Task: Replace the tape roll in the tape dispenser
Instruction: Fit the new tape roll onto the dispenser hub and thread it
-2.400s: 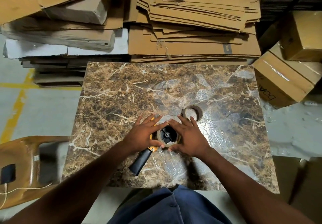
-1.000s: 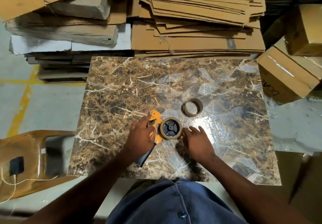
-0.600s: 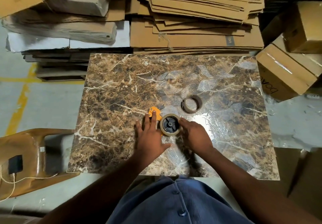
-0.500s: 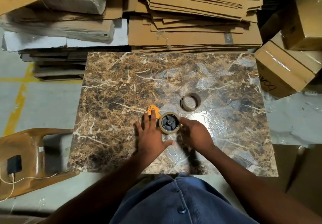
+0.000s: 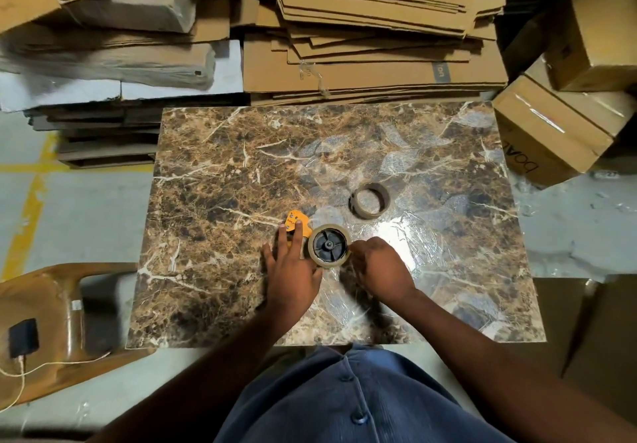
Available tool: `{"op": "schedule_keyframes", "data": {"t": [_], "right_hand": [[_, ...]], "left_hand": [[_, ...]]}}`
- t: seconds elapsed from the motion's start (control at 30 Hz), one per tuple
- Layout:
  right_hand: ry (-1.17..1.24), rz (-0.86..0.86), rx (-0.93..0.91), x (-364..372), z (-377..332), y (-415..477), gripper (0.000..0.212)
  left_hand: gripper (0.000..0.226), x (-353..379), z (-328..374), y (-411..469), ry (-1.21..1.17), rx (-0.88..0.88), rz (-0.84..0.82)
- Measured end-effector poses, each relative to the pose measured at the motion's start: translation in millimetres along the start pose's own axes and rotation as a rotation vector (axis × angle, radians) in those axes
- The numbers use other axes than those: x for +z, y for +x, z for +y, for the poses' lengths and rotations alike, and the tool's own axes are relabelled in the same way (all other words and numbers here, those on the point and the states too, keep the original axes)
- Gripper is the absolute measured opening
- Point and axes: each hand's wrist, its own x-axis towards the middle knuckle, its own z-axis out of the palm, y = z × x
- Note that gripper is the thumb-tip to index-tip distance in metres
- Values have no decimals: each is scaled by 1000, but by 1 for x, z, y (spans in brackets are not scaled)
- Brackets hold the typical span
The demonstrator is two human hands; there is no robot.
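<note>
An orange tape dispenser [image 5: 295,224] lies flat on the marble table [image 5: 213,208], most of it hidden under my left hand [image 5: 293,270]. That hand rests flat on the dispenser with fingers spread. A tan tape roll [image 5: 329,245] sits on the dispenser's black hub. My right hand [image 5: 377,265] is at the roll's right edge, its fingertips curled against the roll. Whether they pinch tape is hidden. An empty cardboard core [image 5: 370,200] lies on the table behind and to the right of the roll.
Flattened cardboard stacks [image 5: 362,29] rise behind the table. Sealed boxes [image 5: 558,132] stand at the right. A wooden chair [image 5: 51,322] with a small black device and cable is at the left. Shiny tape patches cover the table's right half.
Earlier both hands cupped the roll on the hub. My left hand has since laid flat over the dispenser body and handle, and my right hand has shifted to the roll's right edge.
</note>
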Motion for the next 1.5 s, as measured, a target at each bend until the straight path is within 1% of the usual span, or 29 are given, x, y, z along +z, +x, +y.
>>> {"op": "schedule_keyframes", "data": {"t": [0.07,0.13,0.27,0.3,0.33,0.4,0.43,0.5,0.53,0.6,0.63,0.7,0.87,0.97,1.0,1.13,1.23,1.3,1.4,1.5], "right_hand": [[-9,4,-13,2,0,-2,25],[-32,-6,-42,4,0,-5,18],[-88,2,-169,8,-6,-7,15],[-119,21,-202,10,-8,-6,18],[-150,44,-217,11,-10,-4,26],[-194,64,-196,12,-13,3,51],[-206,37,-181,12,-15,9,66],[-205,-92,-173,11,-17,21,92],[-220,-160,-189,11,-17,28,100],[-285,-226,-242,13,-18,38,106],[-312,-220,-252,13,-18,40,105],[-309,-173,-216,15,-18,40,104],[-228,-118,-146,24,-22,34,97],[-220,-115,-143,23,-24,35,96],[-223,-114,-145,22,-24,34,96],[-234,-107,-140,22,-24,34,95],[-244,-100,-121,20,-28,33,89],[-252,-90,-95,21,-31,31,86],[-266,-63,-35,25,-37,26,83],[-268,-50,9,29,-44,23,80]], "left_hand": [[24,1,-2,1,-32,-3,-4],[22,6,-6,3,-70,5,15],[22,12,-17,6,-194,27,49],[22,11,-18,7,-204,31,47],[23,11,-19,8,-203,35,45],[24,9,-19,8,-201,37,41],[24,8,-20,8,-206,40,42],[23,7,-21,9,-231,48,50],[22,7,-21,9,-249,53,56],[23,5,-25,9,-275,66,75],[24,4,-27,9,-278,68,88],[25,1,-31,9,-268,45,115],[16,0,-32,13,-223,-23,111],[26,5,-36,14,-230,-23,129],[26,6,-37,14,-254,-21,137],[13,2,-39,15,-317,-16,179],[12,0,-36,15,-306,-50,180],[12,5,-33,13,-336,-94,197],[17,16,-29,7,-428,-215,216],[19,15,-22,3,-510,-294,179]]}}
